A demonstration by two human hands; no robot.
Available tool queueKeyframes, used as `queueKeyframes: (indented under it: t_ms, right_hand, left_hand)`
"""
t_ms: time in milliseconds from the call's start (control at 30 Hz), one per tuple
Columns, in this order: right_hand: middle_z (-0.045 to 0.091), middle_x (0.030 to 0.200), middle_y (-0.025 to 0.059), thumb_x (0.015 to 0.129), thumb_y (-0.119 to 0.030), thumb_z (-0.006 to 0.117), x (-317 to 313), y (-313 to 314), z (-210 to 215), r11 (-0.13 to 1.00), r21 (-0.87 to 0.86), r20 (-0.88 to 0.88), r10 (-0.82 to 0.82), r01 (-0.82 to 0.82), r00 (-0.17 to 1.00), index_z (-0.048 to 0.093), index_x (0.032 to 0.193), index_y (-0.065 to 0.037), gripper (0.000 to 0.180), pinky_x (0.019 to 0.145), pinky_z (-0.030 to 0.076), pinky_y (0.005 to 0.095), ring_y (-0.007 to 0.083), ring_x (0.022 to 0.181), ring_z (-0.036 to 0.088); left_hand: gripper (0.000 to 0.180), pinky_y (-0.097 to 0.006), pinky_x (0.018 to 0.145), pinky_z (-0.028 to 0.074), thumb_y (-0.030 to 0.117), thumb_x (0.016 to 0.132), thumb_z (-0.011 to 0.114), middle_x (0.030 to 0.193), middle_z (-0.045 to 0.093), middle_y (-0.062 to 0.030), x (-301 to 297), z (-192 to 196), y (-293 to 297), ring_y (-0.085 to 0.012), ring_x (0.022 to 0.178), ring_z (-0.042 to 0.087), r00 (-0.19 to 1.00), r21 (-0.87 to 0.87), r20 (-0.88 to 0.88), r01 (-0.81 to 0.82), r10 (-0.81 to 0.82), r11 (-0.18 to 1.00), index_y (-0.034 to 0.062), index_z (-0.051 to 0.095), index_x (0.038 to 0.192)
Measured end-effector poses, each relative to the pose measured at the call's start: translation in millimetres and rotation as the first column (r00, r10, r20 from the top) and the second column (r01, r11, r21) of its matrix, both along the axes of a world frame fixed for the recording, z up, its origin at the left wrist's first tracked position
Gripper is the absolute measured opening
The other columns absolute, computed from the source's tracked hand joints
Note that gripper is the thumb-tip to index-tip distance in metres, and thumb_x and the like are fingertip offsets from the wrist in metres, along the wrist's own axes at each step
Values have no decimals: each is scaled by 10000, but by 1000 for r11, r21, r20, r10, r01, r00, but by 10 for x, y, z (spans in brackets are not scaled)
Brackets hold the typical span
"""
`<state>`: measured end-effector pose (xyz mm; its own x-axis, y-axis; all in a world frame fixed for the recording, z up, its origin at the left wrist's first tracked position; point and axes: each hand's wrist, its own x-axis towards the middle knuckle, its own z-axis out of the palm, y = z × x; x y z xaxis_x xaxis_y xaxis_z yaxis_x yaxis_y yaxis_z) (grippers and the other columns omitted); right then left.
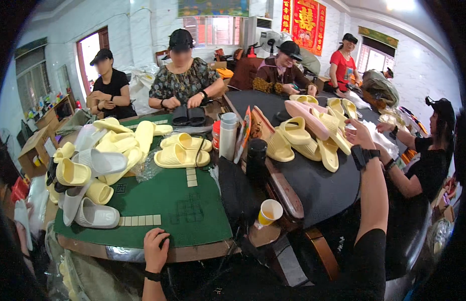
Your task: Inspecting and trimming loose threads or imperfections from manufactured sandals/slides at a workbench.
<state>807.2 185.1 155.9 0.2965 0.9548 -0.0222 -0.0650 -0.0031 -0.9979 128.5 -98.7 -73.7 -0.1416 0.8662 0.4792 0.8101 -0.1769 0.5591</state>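
My left hand (pixel 156 249) rests curled on the front edge of the green felt table (pixel 182 210), holding nothing. My right hand (pixel 361 133) is stretched out over the black table (pixel 323 190), at a heap of pale yellow slide sandals (pixel 313 140) with a pink one (pixel 305 118) on top. It touches the right edge of the heap; whether it grips a sandal is not visible. A black band sits on my right wrist.
A pile of yellow and white sandals (pixel 92 165) covers the green table's left. A yellow pair (pixel 181 153) lies mid-table. A grey bottle (pixel 227 135), black flask (pixel 256 158) and paper cup (pixel 270 211) stand between tables. Several people work around, one holding black sandals (pixel 188 115).
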Motion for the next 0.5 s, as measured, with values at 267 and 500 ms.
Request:
queueKeyframes:
  t_ms: [267,500]
  right_hand:
    - [662,931,54,967,-300,563,-115,949,-295,984,179,73,-22,9,997,679,1046,-47,289,692,510,317,164,812,636]
    - [661,946,68,982,-284,561,172,278,431,899,428,-101,-60,98,993,678,1053,1,316,744,496,316,173,856,617]
  left_hand:
    - [163,-441,944,443,6,769,691,1061,634,-111,29,23,-4,-321,1088,565,1000,5,-17,-20,20,1000,26,687,931]
    - [127,-449,933,441,-2,783,678,1046,626,-120,36,44,13,-334,1079,559,1000,15,-9,-17,17,1000,13,672,910]
